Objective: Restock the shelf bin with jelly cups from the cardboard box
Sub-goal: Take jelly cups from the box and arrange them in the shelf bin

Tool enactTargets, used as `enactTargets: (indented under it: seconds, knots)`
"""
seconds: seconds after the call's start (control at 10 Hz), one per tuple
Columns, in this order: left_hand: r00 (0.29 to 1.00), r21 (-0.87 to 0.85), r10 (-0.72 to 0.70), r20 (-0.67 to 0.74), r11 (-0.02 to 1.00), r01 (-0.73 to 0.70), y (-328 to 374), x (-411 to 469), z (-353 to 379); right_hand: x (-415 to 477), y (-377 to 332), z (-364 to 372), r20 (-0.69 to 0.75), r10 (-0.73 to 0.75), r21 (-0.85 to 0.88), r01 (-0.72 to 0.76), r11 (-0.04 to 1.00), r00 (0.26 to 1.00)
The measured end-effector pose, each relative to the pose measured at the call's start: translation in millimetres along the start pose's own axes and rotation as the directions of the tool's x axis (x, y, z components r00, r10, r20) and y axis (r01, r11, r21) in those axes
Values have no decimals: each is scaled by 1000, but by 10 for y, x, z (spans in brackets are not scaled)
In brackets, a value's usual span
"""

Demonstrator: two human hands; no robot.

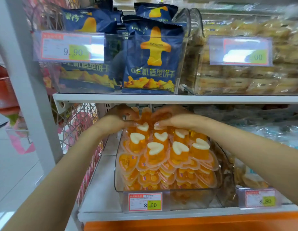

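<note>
On the lower shelf, under the white shelf board, the clear shelf bin is heaped with orange jelly cups, heart-shaped with white tops. My left hand and right hand are both at the far end of the heap, fingertips nearly meeting, cupped over the rearmost cups; whether I'm gripping any I cannot tell. A price tag reading 8.60 hangs on the bin's near face.

Orange heart-topped jelly cups heaped high in the clear shelf bin
</note>
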State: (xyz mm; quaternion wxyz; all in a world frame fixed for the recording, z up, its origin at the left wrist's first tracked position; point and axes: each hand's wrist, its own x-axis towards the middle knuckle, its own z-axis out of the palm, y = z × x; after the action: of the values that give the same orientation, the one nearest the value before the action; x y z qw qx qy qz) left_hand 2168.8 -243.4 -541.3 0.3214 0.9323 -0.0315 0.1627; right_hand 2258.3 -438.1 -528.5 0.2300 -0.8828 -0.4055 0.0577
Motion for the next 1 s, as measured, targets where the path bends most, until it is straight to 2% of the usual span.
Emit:
enactTargets:
  seconds: [0.2,0.4,0.5,0.6,0.7,0.8,1.0]
  knots:
    - [992,-149,-35,-121,989,17,-66,14,-15,60,-117,75,12,-40,22,40,999,999]
    - [999,-216,-36,-39,976,27,-107,64,-50,91,-189,161,28,-65,26,64,998,998]
    - [999,-254,-2,54,967,15,-57,13,-122,66,-172,151,5,-46,132,45,990,999]
    - [992,-185,-12,126,982,36,-211,220,-6,24,-117,98,-42,-33,338,45,940,999]
    - [991,-188,-54,121,979,76,-355,451,257,-37,-43,64,-87,-42,422,75,903,995]
    - [997,-200,-54,55,978,64,-44,260,231,-76,40,74,-128,-35,495,94,863,991]
    - [998,-249,24,-51,968,-36,68,134,268,95,216,82,-70,126,417,-86,905,989]
